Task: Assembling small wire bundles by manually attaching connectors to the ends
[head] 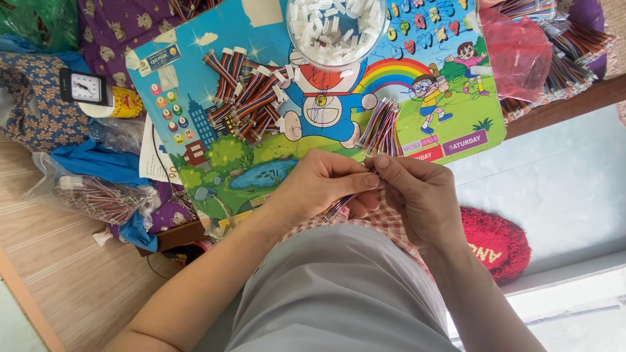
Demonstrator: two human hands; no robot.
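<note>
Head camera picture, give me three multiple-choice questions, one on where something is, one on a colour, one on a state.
1. Where is the clear tub of white connectors?
A. top of the cartoon board
B. on the floor
C. in the lap

2. What colour is the fuzzy cushion?
A. blue
B. red
C. yellow

3. What are the two hands doing?
A. resting flat
B. both holding a striped wire bundle
C. lifting the clock

Answers: 1 A, it sits at the board's top edge. 2 B, it is plainly red. 3 B, left hand and right hand pinch it together.

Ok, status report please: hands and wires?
Left hand and right hand pinch one multicoloured wire bundle. Loose wire bundle just beyond. Nothing between.
</note>
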